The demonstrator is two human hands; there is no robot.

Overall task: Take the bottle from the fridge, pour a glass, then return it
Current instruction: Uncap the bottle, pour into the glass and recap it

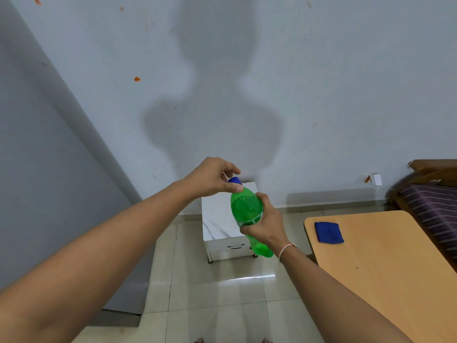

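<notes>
A green plastic bottle [246,209] with a blue cap [234,180] is held up in front of me, tilted with its cap towards the wall. My right hand [265,224] is wrapped around the bottle's middle. My left hand [214,178] has its fingertips pinched on the blue cap. The grey fridge [49,181] stands at the left with its door closed. No glass is in view.
A small white cabinet [222,219] stands on the tiled floor against the wall, right behind the bottle. A wooden table [385,263] at the right carries a blue cloth [329,232]. A bed with a striped cover [435,209] is at the far right.
</notes>
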